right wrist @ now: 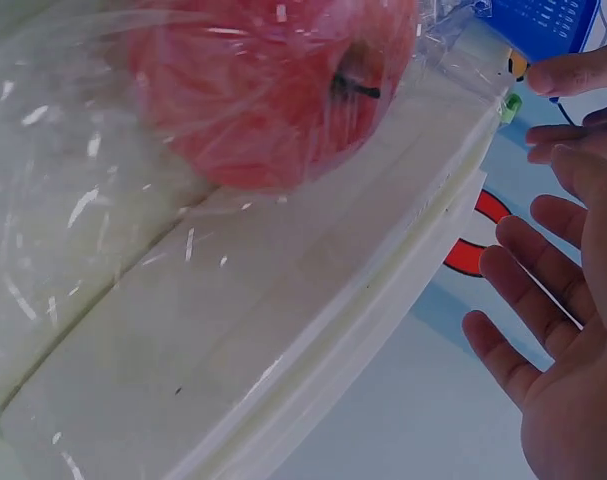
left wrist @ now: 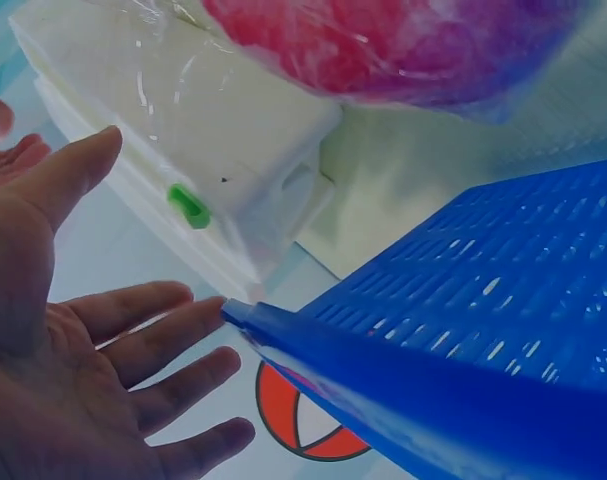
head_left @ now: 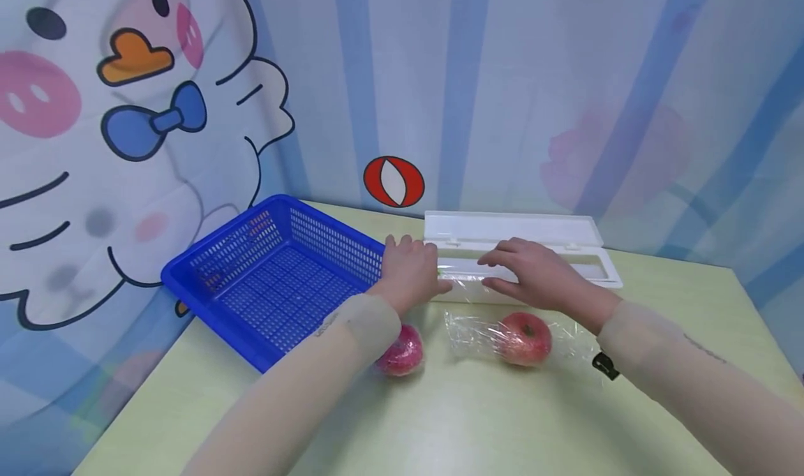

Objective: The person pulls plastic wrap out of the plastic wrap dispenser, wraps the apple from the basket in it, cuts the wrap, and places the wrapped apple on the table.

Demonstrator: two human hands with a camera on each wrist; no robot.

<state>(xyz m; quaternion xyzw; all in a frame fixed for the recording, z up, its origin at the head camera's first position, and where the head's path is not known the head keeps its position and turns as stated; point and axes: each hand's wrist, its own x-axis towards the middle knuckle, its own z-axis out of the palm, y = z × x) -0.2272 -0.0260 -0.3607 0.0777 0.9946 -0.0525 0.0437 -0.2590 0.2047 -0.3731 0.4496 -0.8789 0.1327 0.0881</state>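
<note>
A white cling film box (head_left: 471,292) with its lid (head_left: 515,229) raised stands at the back of the table. My left hand (head_left: 407,270) is at the box's left end, fingers spread, fingertips right at the basket rim in the left wrist view. My right hand (head_left: 540,275) hovers over the middle of the box with loosely bent fingers and holds nothing. In front of the box, a red apple (head_left: 526,338) lies with clear film (head_left: 472,336) over it and out to both sides. Another apple, wrapped (head_left: 403,352), sits partly hidden behind my left forearm.
A blue plastic basket (head_left: 216,326) stands at the left, its right side close to the box. A green slider (left wrist: 189,206) shows on the box's end. A small black object (head_left: 605,366) lies beside my right sleeve. A printed curtain (head_left: 402,78) hangs behind the table.
</note>
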